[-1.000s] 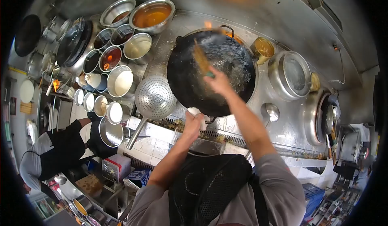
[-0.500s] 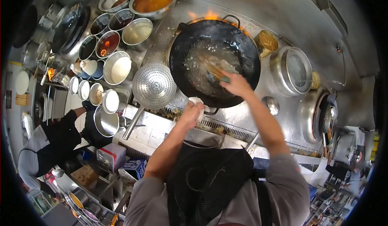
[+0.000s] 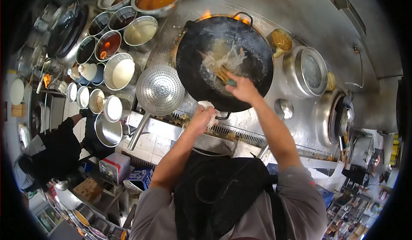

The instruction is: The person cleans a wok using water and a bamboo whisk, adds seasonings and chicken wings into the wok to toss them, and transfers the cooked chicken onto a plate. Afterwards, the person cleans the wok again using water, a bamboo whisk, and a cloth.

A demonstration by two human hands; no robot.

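Note:
A large black wok [image 3: 193, 75] sits over flames that show at its far edge. My right hand [image 3: 243, 89] is closed on the green-bound handle of a bamboo brush [image 3: 220, 73], whose bristles are down in splashing water inside the wok. At the wok's near rim, my left hand [image 3: 201, 119] is wrapped round a white cloth [image 3: 210, 111], beside the near loop handle [image 3: 223, 116]. Whether the cloth touches that handle is hard to tell.
A perforated ladle [image 3: 160, 90] lies left of the wok, near metal pots of sauces and a bowl of orange liquid [image 3: 158, 0]. To the right are a lidded steel pot [image 3: 304, 72], a golden tin [image 3: 281, 42] and a ladle [image 3: 284, 108]. A co-worker [image 3: 53, 147] stands at far left.
My right hand and the brush have moved from the wok's upper left down to its lower middle, splashing the water. My left hand stays at the near rim with the cloth.

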